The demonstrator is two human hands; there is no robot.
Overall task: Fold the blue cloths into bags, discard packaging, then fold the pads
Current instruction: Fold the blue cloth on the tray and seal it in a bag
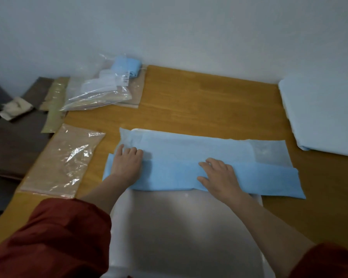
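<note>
Cloth update from my remote seat: the blue cloth point(249, 177) lies dead centre on the wooden table point(199, 101), with its near long edge folded over into a band. Left hand point(127, 163) and right hand point(219, 175) both lie flat on it, fingers straight, well apart, gripping nothing. Looks like mid-fold creasing to me. Next it probably needs another lengthwise fold, then bagging. The empty plastic bag point(62, 159) sits at 9 o'clock, a filled bag point(100, 91) at 10, and the stacked pads point(325, 115) at 2.

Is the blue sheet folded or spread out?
Partly folded: the blue sheet has its near strip doubled over, pressed by left hand and right hand.
</note>
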